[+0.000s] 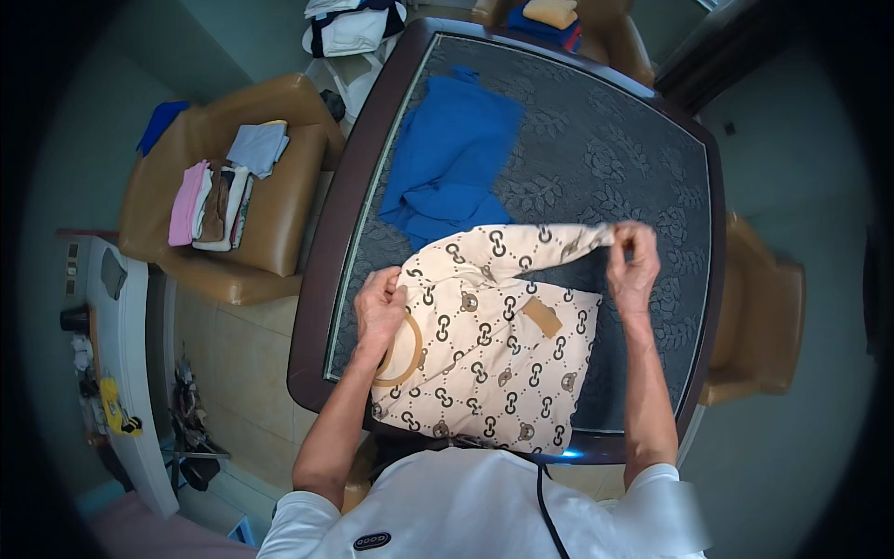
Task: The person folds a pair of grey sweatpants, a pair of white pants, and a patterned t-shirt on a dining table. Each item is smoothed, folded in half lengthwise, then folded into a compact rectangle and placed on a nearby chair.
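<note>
A cream long-sleeved top [489,349] with a chain-and-bear print and a tan neckband lies on the dark floral-patterned table [607,161], its collar towards the left. My left hand [380,304] pinches its shoulder beside the neckband. At the right, my right hand [632,262] grips the cuff end of one sleeve, which is stretched out between the two hands. The other sleeve cannot be made out. A tan patch shows on the top near its hem. Beyond it, a crumpled blue garment [454,147] lies on the table, its near edge partly under the sleeve.
A tan leather armchair [279,244] at the left holds folded clothes [209,202] in a row and a light-blue folded garment [258,148]. More clothes [353,31] lie on a white chair behind the table. Other tan chairs [761,314] stand at the right and far side.
</note>
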`<state>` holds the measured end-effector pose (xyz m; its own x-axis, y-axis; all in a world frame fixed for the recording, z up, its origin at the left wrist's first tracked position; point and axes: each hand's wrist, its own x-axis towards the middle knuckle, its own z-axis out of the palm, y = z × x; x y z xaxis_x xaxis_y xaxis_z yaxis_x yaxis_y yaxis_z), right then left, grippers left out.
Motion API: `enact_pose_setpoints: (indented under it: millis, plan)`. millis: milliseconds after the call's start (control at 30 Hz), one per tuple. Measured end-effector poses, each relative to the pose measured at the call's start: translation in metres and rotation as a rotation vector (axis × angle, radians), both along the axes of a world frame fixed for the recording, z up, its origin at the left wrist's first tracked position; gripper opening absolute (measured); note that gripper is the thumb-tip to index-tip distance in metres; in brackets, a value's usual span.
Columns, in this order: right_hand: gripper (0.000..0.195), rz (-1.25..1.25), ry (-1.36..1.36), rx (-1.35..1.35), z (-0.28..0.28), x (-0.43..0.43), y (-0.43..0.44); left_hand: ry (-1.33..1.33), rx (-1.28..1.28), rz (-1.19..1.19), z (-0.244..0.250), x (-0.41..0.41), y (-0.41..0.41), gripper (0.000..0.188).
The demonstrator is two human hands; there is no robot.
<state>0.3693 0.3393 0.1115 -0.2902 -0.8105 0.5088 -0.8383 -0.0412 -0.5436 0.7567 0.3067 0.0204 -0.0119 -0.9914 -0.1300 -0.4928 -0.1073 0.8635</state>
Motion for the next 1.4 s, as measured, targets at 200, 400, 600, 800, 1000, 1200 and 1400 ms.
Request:
enact_pose_setpoints:
  millis: [200,400,600,800,1000,1200,1400]
  plan:
    - [0.015,-0.272,-0.412,0.324,-0.090,-0.035,0.032,-0.076,-0.084,-0.061,-0.002,-0.016,-0.014,0.039]
    - [0.051,-0.390,-0.403,0.561,-0.065,-0.030,-0.006,-0.020,0.011,-0.048,-0.002,-0.022,-0.032,0.042]
    - [0.032,-0.258,-0.501,0.750,-0.064,-0.041,-0.019,-0.039,0.230,-0.147,0.027,-0.030,-0.040,0.027]
    - [0.009,-0.126,-0.611,0.780,-0.053,-0.043,-0.018,-0.053,0.005,-0.122,0.004,-0.024,-0.037,0.007]
    - [0.007,0.039,-0.782,0.359,0.025,-0.014,-0.028,0.094,-0.063,-0.069,0.010,-0.032,-0.050,0.004]
    - [0.011,0.483,-0.347,0.183,0.127,0.081,0.030,-0.073,-0.185,-0.004,-0.010,-0.021,-0.060,0.009]
    - [0.022,0.871,-0.344,0.803,0.076,0.133,0.101,-0.055,-0.267,0.096,-0.016,-0.001,-0.023,0.012]
